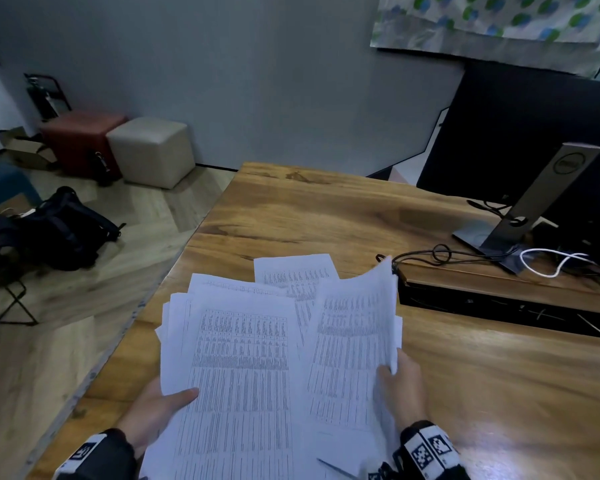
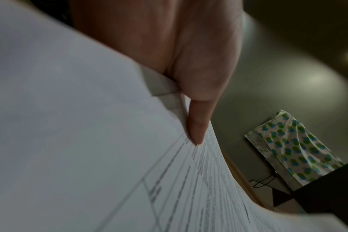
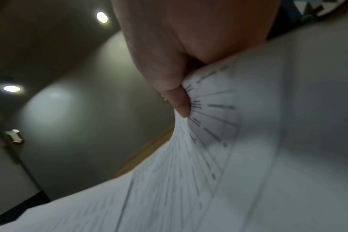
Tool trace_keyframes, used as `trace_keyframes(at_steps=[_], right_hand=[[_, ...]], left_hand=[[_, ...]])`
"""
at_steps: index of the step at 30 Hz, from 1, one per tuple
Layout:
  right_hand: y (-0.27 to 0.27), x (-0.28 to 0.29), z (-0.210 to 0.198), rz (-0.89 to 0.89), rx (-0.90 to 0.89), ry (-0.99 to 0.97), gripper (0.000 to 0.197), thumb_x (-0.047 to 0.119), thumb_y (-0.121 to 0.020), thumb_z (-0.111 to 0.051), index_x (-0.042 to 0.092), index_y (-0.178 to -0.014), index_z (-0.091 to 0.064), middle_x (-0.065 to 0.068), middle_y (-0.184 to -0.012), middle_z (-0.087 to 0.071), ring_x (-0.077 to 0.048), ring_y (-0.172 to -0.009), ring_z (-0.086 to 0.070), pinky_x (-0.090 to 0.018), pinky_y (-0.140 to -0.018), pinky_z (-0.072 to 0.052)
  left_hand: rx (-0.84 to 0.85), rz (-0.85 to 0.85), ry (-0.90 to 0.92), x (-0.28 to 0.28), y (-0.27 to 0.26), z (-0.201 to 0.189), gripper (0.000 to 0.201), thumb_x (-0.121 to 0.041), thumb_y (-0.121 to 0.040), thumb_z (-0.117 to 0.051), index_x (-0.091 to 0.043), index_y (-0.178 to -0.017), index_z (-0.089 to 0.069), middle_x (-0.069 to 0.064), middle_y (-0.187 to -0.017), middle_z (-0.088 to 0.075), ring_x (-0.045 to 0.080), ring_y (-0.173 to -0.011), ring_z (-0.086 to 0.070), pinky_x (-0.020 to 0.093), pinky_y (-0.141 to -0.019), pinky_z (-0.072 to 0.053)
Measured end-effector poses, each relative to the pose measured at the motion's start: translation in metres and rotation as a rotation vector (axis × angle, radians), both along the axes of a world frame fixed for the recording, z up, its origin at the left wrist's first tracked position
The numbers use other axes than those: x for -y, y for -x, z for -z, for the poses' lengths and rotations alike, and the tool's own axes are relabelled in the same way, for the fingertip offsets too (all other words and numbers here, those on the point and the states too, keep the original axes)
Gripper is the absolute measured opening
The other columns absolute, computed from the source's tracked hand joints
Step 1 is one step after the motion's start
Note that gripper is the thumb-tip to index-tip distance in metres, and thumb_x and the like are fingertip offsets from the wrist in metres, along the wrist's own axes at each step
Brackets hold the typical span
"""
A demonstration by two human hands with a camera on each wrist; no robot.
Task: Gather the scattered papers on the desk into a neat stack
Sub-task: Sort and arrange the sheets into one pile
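Note:
Several white printed sheets are fanned loosely over the near left part of the wooden desk [image 1: 482, 375]. My left hand [image 1: 160, 407] grips the left bundle of papers [image 1: 236, 368] at its left edge, thumb on top. In the left wrist view that thumb [image 2: 197, 128] presses on the same papers [image 2: 89, 141]. My right hand [image 1: 399, 382] pinches the right bundle [image 1: 354, 341], whose right edge curls upward. The right wrist view shows the thumb [image 3: 181, 103] clamped on those sheets [image 3: 248, 141]. One more sheet [image 1: 291, 268] pokes out behind both bundles.
A monitor on a grey stand [image 1: 541, 199] occupies the far right of the desk, with black and white cables [image 1: 541, 261] beside a dark cable slot [image 1: 499, 303]. Left of the desk edge are floor, a black bag [image 1: 66, 230] and two cube stools [image 1: 153, 150].

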State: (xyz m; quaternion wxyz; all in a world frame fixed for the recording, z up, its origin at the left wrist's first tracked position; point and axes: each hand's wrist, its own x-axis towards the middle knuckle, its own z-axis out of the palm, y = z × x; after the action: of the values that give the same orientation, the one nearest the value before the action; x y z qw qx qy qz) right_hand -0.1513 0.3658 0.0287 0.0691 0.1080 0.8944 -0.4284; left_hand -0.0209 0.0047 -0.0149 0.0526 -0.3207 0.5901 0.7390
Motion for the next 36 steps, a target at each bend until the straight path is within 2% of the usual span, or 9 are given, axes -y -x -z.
trace_keyframes(at_steps=[4,8,12,18,22,26,29,32,36], right_hand=[[-0.011,-0.003,-0.046,-0.082,-0.092,0.043,0.033,0.003,-0.096,-0.048,0.027,-0.080,-0.064,0.003,-0.072,-0.071,-0.012,-0.058,-0.064,-0.019,-0.044,-0.044],[-0.021,-0.003,-0.094,-0.138,-0.219,0.059,0.040,0.007,-0.098,-0.050,0.039,-0.077,-0.062,0.007,-0.072,-0.073,-0.004,-0.063,-0.067,-0.020,-0.050,-0.048],[-0.024,-0.011,-0.132,-0.227,-0.349,-0.020,0.030,0.012,-0.097,-0.055,0.040,-0.098,-0.066,0.040,-0.068,-0.065,0.016,-0.068,-0.062,-0.010,-0.050,-0.045],[-0.031,-0.025,-0.185,-0.255,-0.673,-0.275,0.031,0.007,-0.090,-0.064,0.025,-0.113,-0.074,0.015,-0.042,-0.044,0.008,-0.062,-0.057,-0.025,-0.052,-0.038],[-0.035,-0.032,-0.208,-0.197,-0.592,-0.031,0.040,0.018,-0.091,-0.065,0.053,-0.071,-0.065,0.009,-0.057,-0.063,-0.010,-0.052,-0.051,-0.032,-0.040,-0.037],[-0.021,-0.030,-0.181,-0.079,-0.333,0.443,0.012,0.010,-0.092,-0.065,0.018,-0.085,-0.070,-0.008,-0.085,-0.077,-0.023,-0.070,-0.070,-0.035,-0.054,-0.057],[-0.014,-0.005,-0.128,-0.073,-0.102,0.662,0.015,0.002,-0.093,-0.060,0.010,-0.103,-0.068,-0.017,-0.101,-0.077,-0.030,-0.082,-0.075,-0.044,-0.070,-0.061],[-0.020,0.030,-0.071,-0.156,0.040,0.642,0.028,-0.001,-0.091,-0.057,0.015,-0.113,-0.068,-0.011,-0.108,-0.077,-0.032,-0.097,-0.074,-0.055,-0.086,-0.057],[-0.033,0.064,-0.013,-0.184,0.282,0.495,0.038,-0.001,-0.087,-0.049,0.025,-0.109,-0.066,-0.002,-0.103,-0.076,-0.026,-0.094,-0.073,-0.051,-0.086,-0.059]], left_hand=[[0.013,0.011,0.007,0.000,0.001,-0.002,0.035,0.009,-0.091,-0.058,0.004,-0.125,-0.060,0.025,-0.119,-0.071,0.045,-0.108,-0.067,0.058,-0.097,-0.050],[0.019,0.018,0.017,0.003,0.002,-0.002,0.036,0.008,-0.091,-0.058,0.003,-0.127,-0.059,0.024,-0.120,-0.071,0.045,-0.109,-0.067,0.062,-0.100,-0.047],[0.012,0.031,0.031,0.006,0.002,-0.003,0.035,0.007,-0.092,-0.058,0.003,-0.127,-0.060,0.024,-0.120,-0.071,0.045,-0.109,-0.067,0.063,-0.101,-0.046],[-0.012,0.047,0.104,0.002,0.001,-0.008,0.029,0.008,-0.093,-0.057,0.002,-0.120,-0.064,0.022,-0.114,-0.074,0.041,-0.104,-0.070,0.058,-0.097,-0.050],[-0.026,0.048,0.103,0.000,-0.001,-0.018,0.028,0.006,-0.093,-0.058,-0.001,-0.119,-0.065,0.019,-0.113,-0.075,0.040,-0.104,-0.071,0.058,-0.096,-0.051],[-0.062,0.079,0.046,-0.003,-0.001,-0.030,0.031,0.000,-0.092,-0.060,-0.007,-0.122,-0.063,0.014,-0.116,-0.075,0.033,-0.106,-0.072,0.049,-0.091,-0.054],[-0.067,0.077,-0.005,-0.002,0.000,-0.023,0.042,-0.008,-0.089,-0.066,-0.011,-0.130,-0.059,0.010,-0.123,-0.073,0.029,-0.112,-0.070,0.047,-0.096,-0.051],[-0.054,0.078,-0.114,-0.005,0.002,-0.018,0.050,-0.009,-0.085,-0.071,-0.011,-0.134,-0.058,0.015,-0.129,-0.069,0.037,-0.116,-0.066,0.058,-0.103,-0.046],[-0.013,0.048,-0.233,-0.020,0.006,-0.021,0.063,-0.010,-0.069,-0.081,-0.006,-0.129,-0.062,0.025,-0.124,-0.069,0.047,-0.109,-0.067,0.057,-0.090,-0.053]])
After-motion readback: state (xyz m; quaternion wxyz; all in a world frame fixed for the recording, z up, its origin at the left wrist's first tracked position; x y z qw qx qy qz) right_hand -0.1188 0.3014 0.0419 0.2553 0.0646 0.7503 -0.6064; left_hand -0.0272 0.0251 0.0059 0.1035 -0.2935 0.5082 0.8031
